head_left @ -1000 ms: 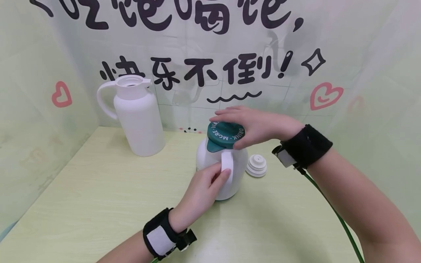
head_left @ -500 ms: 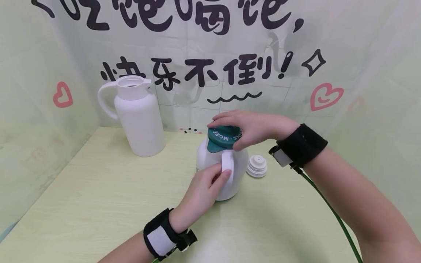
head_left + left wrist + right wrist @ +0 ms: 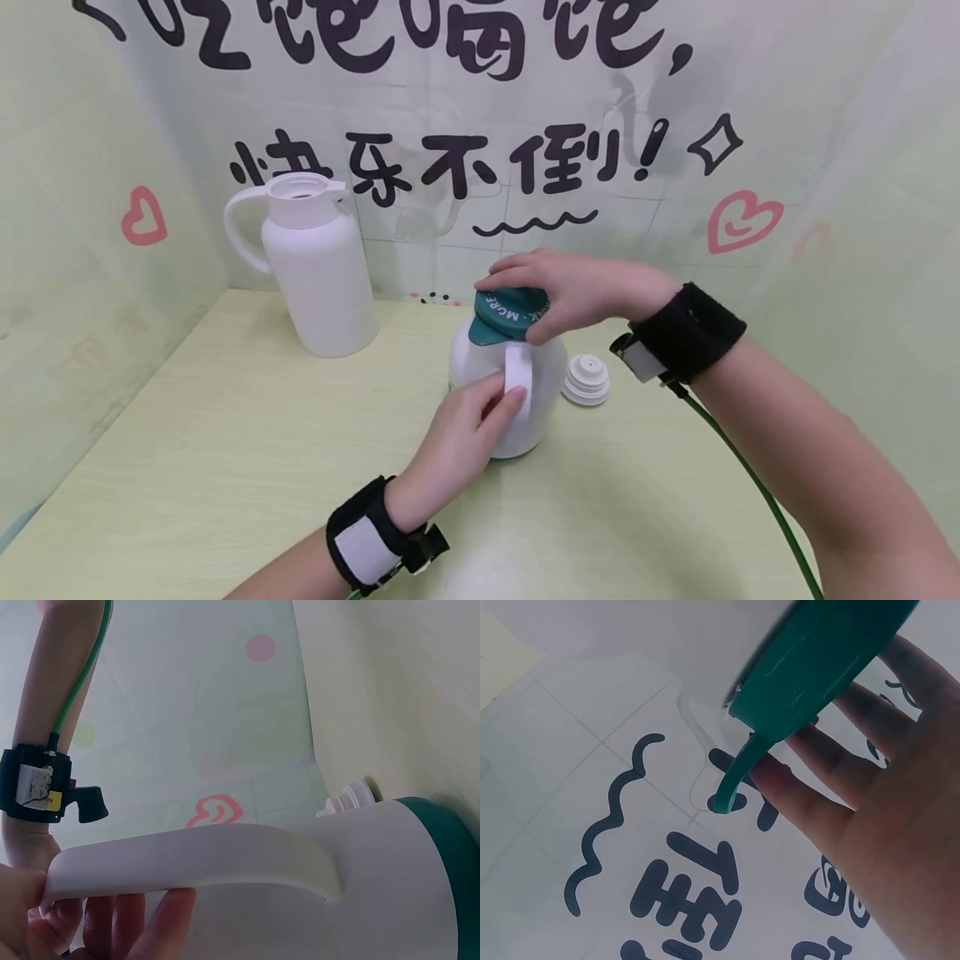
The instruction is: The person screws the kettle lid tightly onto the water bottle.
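Note:
A white thermos jug (image 3: 467,358) with a green base stands upright on the table. Its handle (image 3: 517,371) faces the person, and my left hand (image 3: 461,425) grips it, thumb on one side and fingers wrapped behind. On top sits a green lid (image 3: 501,321) with white lettering and a small tab. My right hand (image 3: 577,287) holds this lid from above, its thumb at the near edge and its fingers over the far side. In the right wrist view the fingers lie along the rim of the lid (image 3: 817,667). My palm hides part of the lettering.
A white ridged stopper (image 3: 587,379) rests on the table just right of the jug. Farther back on the left stands a taller white jug (image 3: 318,283) with its top open. A printed curtain (image 3: 420,75) hangs behind the pale wooden table (image 3: 262,433).
My right hand has come down and slightly left, closing over the lid. The lid's tab has shifted a little to the left. My left hand stays on the handle.

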The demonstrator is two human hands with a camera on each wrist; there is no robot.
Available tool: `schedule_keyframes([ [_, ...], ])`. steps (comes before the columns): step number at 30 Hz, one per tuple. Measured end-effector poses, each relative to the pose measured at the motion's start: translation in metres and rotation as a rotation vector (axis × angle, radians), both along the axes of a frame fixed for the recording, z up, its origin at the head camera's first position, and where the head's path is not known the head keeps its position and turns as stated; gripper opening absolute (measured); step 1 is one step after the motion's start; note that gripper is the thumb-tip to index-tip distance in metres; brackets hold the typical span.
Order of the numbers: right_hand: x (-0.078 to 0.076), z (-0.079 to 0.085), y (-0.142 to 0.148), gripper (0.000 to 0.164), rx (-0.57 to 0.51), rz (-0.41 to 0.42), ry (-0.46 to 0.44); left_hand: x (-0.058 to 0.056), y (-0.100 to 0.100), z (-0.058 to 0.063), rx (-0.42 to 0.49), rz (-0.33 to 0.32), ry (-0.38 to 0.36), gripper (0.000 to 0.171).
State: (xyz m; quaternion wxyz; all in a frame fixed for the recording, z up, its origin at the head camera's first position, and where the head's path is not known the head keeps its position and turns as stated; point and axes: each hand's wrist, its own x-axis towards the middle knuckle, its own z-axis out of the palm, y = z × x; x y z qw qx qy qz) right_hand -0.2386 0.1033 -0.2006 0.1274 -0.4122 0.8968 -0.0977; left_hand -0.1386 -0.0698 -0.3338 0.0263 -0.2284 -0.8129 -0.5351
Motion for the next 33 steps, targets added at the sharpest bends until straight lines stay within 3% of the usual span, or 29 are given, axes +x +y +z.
schedule_keyframes([
  [14, 0.002, -0.002, -0.006, 0.072, 0.072, -0.070, 0.124, 0.001, 0.000, 0.000, 0.000, 0.021, 0.008, 0.022],
  [33, 0.003, -0.004, -0.011, 0.069, 0.093, -0.103, 0.211, 0.000, 0.000, -0.003, 0.009, 0.021, 0.027, 0.019],
])
